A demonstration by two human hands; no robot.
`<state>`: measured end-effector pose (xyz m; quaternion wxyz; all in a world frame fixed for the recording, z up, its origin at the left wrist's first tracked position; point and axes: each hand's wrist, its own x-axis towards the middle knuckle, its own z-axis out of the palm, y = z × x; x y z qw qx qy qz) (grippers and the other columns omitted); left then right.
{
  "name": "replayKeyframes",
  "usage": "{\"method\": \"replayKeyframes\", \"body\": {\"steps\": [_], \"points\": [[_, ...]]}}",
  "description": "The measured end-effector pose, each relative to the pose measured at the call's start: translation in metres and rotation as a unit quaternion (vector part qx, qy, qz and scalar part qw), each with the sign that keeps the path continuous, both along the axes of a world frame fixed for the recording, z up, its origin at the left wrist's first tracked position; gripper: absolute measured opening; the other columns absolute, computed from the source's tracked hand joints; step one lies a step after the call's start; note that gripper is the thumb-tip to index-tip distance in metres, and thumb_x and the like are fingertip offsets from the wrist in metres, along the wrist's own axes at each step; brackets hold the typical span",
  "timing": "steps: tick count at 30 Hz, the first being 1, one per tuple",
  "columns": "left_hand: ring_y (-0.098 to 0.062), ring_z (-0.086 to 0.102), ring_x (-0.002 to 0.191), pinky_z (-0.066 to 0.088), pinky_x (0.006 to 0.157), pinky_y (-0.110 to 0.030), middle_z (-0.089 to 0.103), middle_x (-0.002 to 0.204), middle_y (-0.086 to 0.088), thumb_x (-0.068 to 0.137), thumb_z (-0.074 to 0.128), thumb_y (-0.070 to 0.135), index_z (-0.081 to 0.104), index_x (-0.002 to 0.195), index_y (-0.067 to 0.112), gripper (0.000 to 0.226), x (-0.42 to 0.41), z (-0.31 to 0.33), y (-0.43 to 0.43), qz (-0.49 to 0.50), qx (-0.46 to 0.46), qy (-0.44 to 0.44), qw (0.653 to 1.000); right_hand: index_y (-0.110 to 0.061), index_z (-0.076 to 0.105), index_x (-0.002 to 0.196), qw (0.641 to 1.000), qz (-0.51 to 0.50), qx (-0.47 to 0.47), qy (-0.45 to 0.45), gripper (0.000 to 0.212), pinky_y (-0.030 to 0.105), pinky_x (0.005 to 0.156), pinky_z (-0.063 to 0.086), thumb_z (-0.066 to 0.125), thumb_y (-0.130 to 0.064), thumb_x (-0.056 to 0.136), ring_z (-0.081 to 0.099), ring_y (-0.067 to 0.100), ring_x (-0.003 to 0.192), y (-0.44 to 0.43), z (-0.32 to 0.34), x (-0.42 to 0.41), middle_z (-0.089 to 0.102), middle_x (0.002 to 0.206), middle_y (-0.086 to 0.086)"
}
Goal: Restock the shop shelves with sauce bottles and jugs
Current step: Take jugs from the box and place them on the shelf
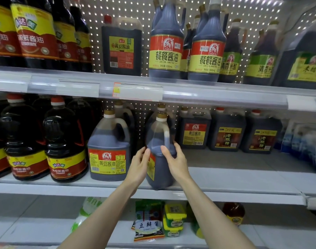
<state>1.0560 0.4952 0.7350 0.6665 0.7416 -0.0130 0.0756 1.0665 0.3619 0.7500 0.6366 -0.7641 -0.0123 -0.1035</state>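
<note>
Green packet (148, 225), lowest shelf, nearest; its writing is too blurred to read. Left hand (140, 165) and right hand (175, 161): fingers curled round the sauce jug (160, 133), one hand at each side. Sauce jug: dark liquid, gold cap, upright at the front edge of the middle shelf (225, 178), turned side-on so only a red-and-yellow strip of label shows. Neighbouring jug (108, 146), just left: label 黄豆酱油. Top shelf (135, 81): tall bottles (165, 47), 餐餐酱油, 800mL; rows at both ends cut off by the frame.
</note>
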Motion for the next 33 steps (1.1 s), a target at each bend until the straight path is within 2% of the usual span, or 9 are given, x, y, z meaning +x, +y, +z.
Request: {"method": "replayKeyframes", "body": {"steps": [3, 6, 9, 12, 16, 20, 23, 28, 33], "points": [[-0.007, 0.039, 0.126, 0.033, 0.099, -0.022, 0.037, 0.147, 0.004, 0.098, 0.042, 0.045, 0.027, 0.15, 0.019, 0.061, 0.011, 0.008, -0.002, -0.011, 0.003, -0.008, 1.0, -0.022, 0.032, 0.149, 1.0, 0.021, -0.012, 0.004, 0.082, 0.036, 0.111, 0.036, 0.061, -0.059, 0.082, 0.037, 0.019, 0.137, -0.007, 0.0, 0.005, 0.04, 0.15, -0.002], [-0.003, 0.045, 0.111, 0.036, 0.089, -0.019, 0.044, 0.128, 0.013, 0.098, 0.045, 0.041, 0.034, 0.143, 0.022, 0.05, 0.02, 0.017, -0.002, -0.029, 0.004, -0.009, 1.0, -0.022, 0.037, 0.146, 0.999, 0.046, -0.015, 0.008, 0.095, 0.041, 0.11, 0.04, 0.062, -0.071, 0.069, 0.044, 0.017, 0.133, -0.013, 0.0, 0.011, 0.048, 0.144, -0.002], [0.001, 0.054, 0.101, 0.041, 0.077, -0.014, 0.053, 0.113, 0.015, 0.096, 0.048, 0.04, 0.037, 0.134, 0.029, 0.041, 0.032, 0.019, 0.002, -0.035, -0.017, 0.002, 0.999, -0.019, 0.041, 0.143, 0.997, 0.072, 0.005, 0.016, 0.07, 0.034, 0.107, 0.042, 0.063, -0.05, 0.084, 0.049, 0.014, 0.127, -0.021, 0.002, 0.016, 0.052, 0.138, -0.004], [0.002, 0.053, 0.096, 0.042, 0.082, -0.017, 0.052, 0.117, 0.012, 0.096, 0.05, 0.039, 0.031, 0.14, 0.028, 0.049, 0.041, 0.02, 0.003, -0.048, -0.008, 0.002, 0.999, -0.032, 0.048, 0.126, 0.995, 0.095, 0.008, 0.032, 0.036, 0.023, 0.096, 0.045, 0.059, -0.036, 0.092, 0.054, 0.008, 0.112, -0.029, 0.001, 0.022, 0.057, 0.122, -0.009], [-0.009, 0.05, 0.109, 0.042, 0.086, -0.021, 0.05, 0.129, 0.004, 0.094, 0.055, 0.034, 0.027, 0.146, 0.015, 0.062, 0.046, 0.017, 0.003, -0.019, -0.009, -0.017, 1.0, -0.031, 0.044, 0.134, 0.993, 0.106, 0.012, 0.054, 0.05, 0.024, 0.095, 0.046, 0.06, -0.044, 0.089, 0.054, 0.011, 0.115, -0.033, 0.0, 0.03, 0.056, 0.127, -0.008], [-0.008, 0.053, 0.103, 0.045, 0.074, -0.012, 0.051, 0.126, 0.003, 0.092, 0.06, 0.031, 0.028, 0.144, 0.015, 0.063, 0.042, 0.013, -0.001, 0.004, -0.031, -0.016, 0.999, -0.032, 0.042, 0.132, 0.992, 0.105, 0.017, 0.06, 0.047, 0.026, 0.092, 0.047, 0.057, -0.045, 0.09, 0.055, 0.011, 0.111, -0.035, -0.001, 0.031, 0.056, 0.124, -0.006], [-0.014, 0.056, 0.11, 0.05, 0.089, -0.028, 0.053, 0.131, 0.0, 0.083, 0.066, 0.043, 0.029, 0.143, 0.017, 0.076, 0.042, 0.008, -0.001, 0.038, -0.035, -0.01, 0.999, -0.03, 0.046, 0.13, 0.994, 0.092, 0.027, 0.06, 0.042, 0.031, 0.094, 0.05, 0.055, -0.044, 0.092, 0.057, 0.014, 0.112, -0.035, -0.001, 0.032, 0.058, 0.127, -0.003], [-0.023, 0.049, 0.126, 0.044, 0.104, -0.045, 0.046, 0.142, -0.006, 0.08, 0.066, 0.05, 0.024, 0.148, 0.017, 0.086, 0.026, 0.004, -0.009, 0.109, 0.008, -0.015, 0.994, -0.024, 0.05, 0.131, 0.993, 0.063, 0.06, 0.08, 0.039, 0.022, 0.066, 0.051, 0.048, -0.043, 0.097, 0.063, 0.01, 0.095, -0.033, 0.003, 0.027, 0.064, 0.119, -0.002], [-0.019, 0.041, 0.133, 0.038, 0.109, -0.043, 0.036, 0.15, -0.002, 0.088, 0.063, 0.041, 0.017, 0.151, 0.018, 0.081, 0.022, -0.004, -0.004, 0.097, 0.004, -0.027, 0.995, -0.025, 0.044, 0.139, 0.996, 0.015, 0.016, 0.081, 0.052, 0.037, 0.093, 0.05, 0.041, -0.054, 0.096, 0.057, 0.02, 0.113, -0.026, -0.003, 0.024, 0.058, 0.131, 0.0]]}}
